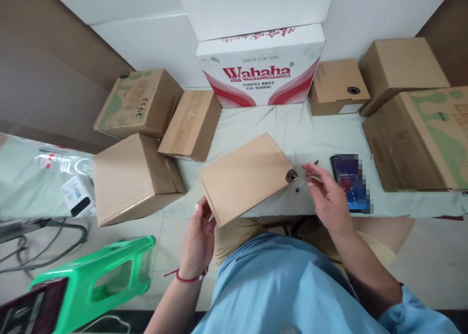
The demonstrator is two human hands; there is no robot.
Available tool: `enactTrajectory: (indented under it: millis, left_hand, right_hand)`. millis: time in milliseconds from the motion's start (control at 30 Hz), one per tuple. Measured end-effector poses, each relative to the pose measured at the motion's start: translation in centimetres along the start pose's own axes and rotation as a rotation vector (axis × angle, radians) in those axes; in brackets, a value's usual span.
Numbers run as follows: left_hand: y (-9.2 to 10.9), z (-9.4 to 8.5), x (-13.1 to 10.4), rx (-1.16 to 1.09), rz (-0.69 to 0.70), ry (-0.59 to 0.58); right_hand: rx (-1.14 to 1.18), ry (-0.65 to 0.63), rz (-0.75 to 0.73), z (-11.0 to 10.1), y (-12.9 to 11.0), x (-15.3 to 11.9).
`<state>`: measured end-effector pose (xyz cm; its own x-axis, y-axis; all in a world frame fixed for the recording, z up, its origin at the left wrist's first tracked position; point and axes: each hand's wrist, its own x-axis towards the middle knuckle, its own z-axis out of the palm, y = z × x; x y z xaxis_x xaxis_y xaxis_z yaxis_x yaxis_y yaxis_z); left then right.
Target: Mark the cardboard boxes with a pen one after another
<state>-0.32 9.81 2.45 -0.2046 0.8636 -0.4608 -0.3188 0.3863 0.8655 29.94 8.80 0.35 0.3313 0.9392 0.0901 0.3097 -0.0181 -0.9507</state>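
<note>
A flat brown cardboard box (244, 178) lies tilted at the front middle of the cloth-covered table, with a dark, ragged-looking patch (291, 176) at its right corner. My left hand (200, 236) is at the box's near left corner, its fingers against the edge and partly hidden there. To the right of the box is my right hand (327, 197), apart from it, with fingers spread and nothing held. A small dark pointed item (316, 163) lies just beyond its fingertips, and a tiny black piece (297, 190) rests by the box's right end.
A phone (350, 184) lies right of my right hand. Brown boxes stand at left (137, 178) and right (420, 139), with a Wahaha carton (263, 70) at the back. A plastic bottle (68, 164) lies far left; a green stool (95, 280) stands below.
</note>
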Motion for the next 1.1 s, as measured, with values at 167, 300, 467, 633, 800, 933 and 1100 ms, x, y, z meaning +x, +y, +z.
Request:
enactTrajectory:
  millis: [167,300,467,633,800,933,1100]
  left_hand:
    - [0.2,0.7,0.1,-0.061,0.026,-0.054]
    - [-0.5,-0.6,0.9,-0.242,-0.051,0.06]
    - [-1.1,-2.8,1.7,-0.329,-0.102,0.025]
    - [-0.4,-3.3,2.0,-0.244,-0.017,-0.007]
    - [1.4,-1.8,1.2,-0.174,0.153,-0.071]
    - [2.1,-1.0,0.3,-0.108,0.273,-0.066]
    - [1.2,-1.3,1.0,-0.122,0.248,-0.082]
  right_hand:
    - [-0.115,-0.215,-0.321,0.4,-1.8,-0.9]
    - [-0.143,-0.283,-0.608,0.2,-5.5,-2.0]
    - [-0.1,-0.323,-0.759,0.1,-6.7,-2.6]
    - [-0.104,-0.191,-0.628,-1.0,-5.7,-2.4]
    - [-0.073,-0.099,-0.416,-2.0,-4.9,-2.0]
    - [-0.028,-0.089,-0.392,-2.0,-4.3,-1.8]
    - [-0.07,-0.086,-0.291,-1.7,-2.0,-1.4]
